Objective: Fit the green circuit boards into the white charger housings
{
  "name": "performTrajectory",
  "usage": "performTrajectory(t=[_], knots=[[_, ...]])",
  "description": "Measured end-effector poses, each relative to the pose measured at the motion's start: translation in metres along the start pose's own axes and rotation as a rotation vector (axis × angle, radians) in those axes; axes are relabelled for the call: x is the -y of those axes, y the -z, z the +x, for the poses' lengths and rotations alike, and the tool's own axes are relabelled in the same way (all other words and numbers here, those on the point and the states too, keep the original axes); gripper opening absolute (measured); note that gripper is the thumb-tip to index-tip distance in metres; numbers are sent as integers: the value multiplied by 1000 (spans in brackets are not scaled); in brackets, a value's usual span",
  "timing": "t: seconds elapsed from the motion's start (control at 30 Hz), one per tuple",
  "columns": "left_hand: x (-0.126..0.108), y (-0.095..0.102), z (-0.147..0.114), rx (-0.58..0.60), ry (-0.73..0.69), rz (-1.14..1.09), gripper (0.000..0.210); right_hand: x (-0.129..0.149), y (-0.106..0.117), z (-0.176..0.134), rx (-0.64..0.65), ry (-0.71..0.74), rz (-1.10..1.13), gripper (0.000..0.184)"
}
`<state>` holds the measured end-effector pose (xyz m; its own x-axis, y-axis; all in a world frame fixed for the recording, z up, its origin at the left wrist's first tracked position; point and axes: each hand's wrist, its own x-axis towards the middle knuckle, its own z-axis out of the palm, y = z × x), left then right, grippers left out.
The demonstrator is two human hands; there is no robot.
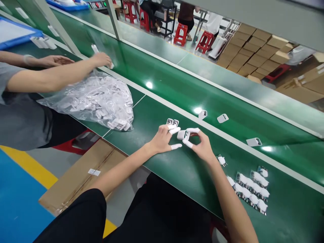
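My right hand (202,145), in white finger cots, pinches a small white plastic housing (180,135) between thumb and forefinger. The end of the housing toward that hand is open, with some green board visible in it. Just to the left, my left hand (162,139) has its fingers apart, some in white cots, and appears to hold nothing. Beyond it, two housings (172,122) stand side by side with parts inside. Past my right forearm, small circuit boards with white pieces (250,189) lie in rows, and a single one (221,160) lies apart.
Three white housings (222,118) lie spaced along the green belt (177,98). A clear bag of white parts (101,101) sits on the left, under a co-worker's arm (55,72). Metal posts (113,20) rise behind; a cardboard box (83,172) lies below the table edge.
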<state>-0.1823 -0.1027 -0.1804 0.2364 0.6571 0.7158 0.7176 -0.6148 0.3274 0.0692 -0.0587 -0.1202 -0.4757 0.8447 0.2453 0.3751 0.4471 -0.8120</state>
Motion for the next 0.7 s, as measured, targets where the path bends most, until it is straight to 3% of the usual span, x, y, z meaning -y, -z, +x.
performTrajectory(t=[0.1,0.2,0.27,0.33,0.53,0.7], knots=[[-11,-8,0,173,-83,-161,72,8,-8,-36,38,-27,111,44],[-13,-12,-1,320,-31,-270,46,7,-24,-60,-80,-63,143,48],[-12,-12,-2,378,-3,-239,32,4,-32,-66,-193,-85,140,36],[-12,-11,-2,437,-27,-158,24,3,-35,-67,-218,-104,135,16],[-19,-10,0,455,-110,-40,25,10,-25,-63,-50,-120,130,17],[-22,-9,1,417,-174,15,23,16,-20,-66,131,-167,-48,10]])
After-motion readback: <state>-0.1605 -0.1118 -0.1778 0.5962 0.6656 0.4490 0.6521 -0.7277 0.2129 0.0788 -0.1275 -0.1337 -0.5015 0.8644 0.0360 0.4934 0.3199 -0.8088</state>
